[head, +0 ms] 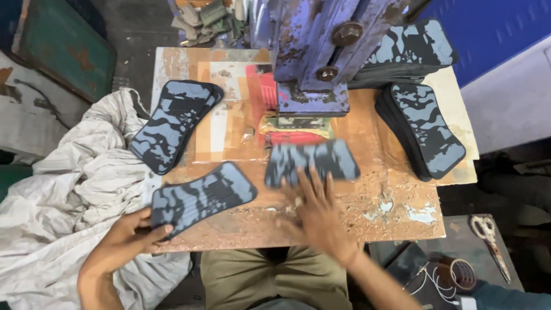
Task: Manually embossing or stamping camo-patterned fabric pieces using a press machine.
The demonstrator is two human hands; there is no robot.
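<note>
My left hand [123, 241] grips the near end of a stack of blue-and-black camouflage-patterned pads [201, 195] at the worn wooden table's [356, 218] front left. My right hand [315, 212], blurred with motion, reaches with spread fingers to another camouflage pad [313, 162] lying at the table's middle, its fingertips at the pad's near edge. That pad lies just in front of the blue metal press [321, 51].
More pad stacks lie at the left [175, 123], right [425, 129] and back right [410, 49]. Crumpled white cloth [63, 189] hangs left of the table. Scissors [491, 238] and a tape roll [456, 272] lie on a dark surface at the lower right.
</note>
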